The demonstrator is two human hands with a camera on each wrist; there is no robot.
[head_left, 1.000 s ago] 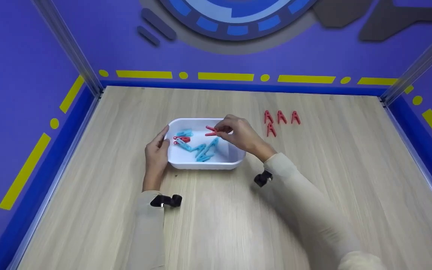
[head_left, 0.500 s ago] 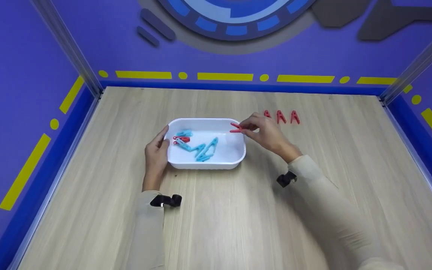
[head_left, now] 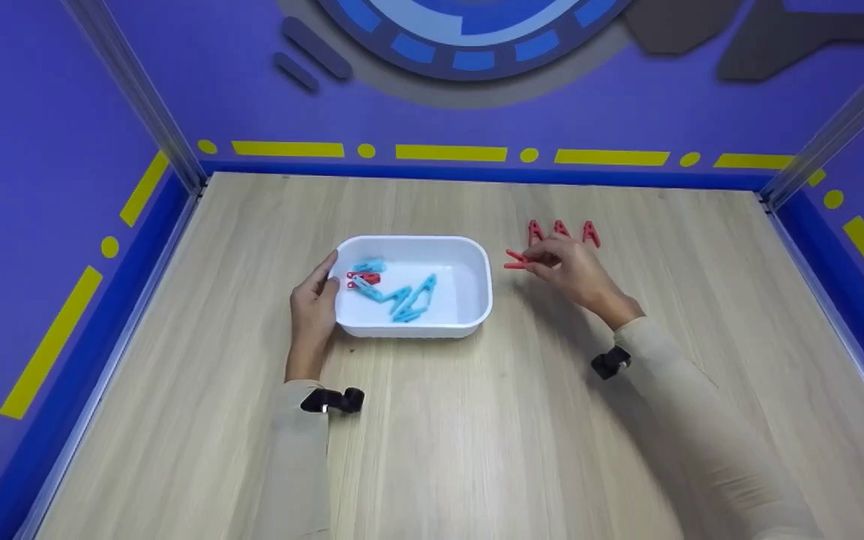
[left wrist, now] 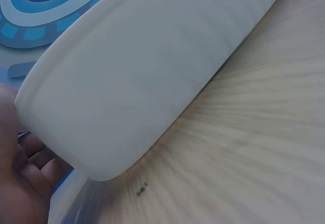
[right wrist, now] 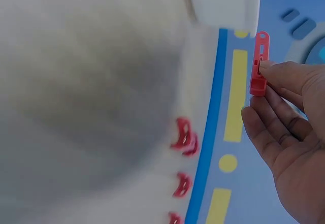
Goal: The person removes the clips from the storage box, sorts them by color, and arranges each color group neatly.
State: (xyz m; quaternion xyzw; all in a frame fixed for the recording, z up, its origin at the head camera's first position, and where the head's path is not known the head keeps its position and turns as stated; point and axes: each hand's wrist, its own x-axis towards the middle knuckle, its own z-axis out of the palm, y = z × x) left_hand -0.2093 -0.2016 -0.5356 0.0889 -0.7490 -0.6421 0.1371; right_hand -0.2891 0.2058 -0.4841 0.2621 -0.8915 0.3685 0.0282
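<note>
My left hand (head_left: pixel 313 311) grips the left end of a white plastic tub (head_left: pixel 451 330), thumb at the rim and fingers along the outer wall. The left wrist view shows the tub's outside wall (left wrist: pixel 117 82) close up. Inside lie several light-blue clothespins (head_left: pixel 423 292) and a red clothespin (head_left: pixel 367 278) near the left end. My right hand (head_left: pixel 578 274) pinches another red clothespin (right wrist: pixel 259 64) between thumb and finger, above the table just right of the tub. Its prongs point left toward the tub.
Three red clothespins stand in a row behind my right hand, the rightmost clothespin (head_left: pixel 590 233) least covered. Purple panels (head_left: pixel 447 120) border the wooden table (head_left: pixel 432 435) at the back and both sides.
My right hand has moved right, from over the tub to above the table, still pinching the red clothespin. It now hides the spot where a fourth red clothespin lay. My left hand stays put.
</note>
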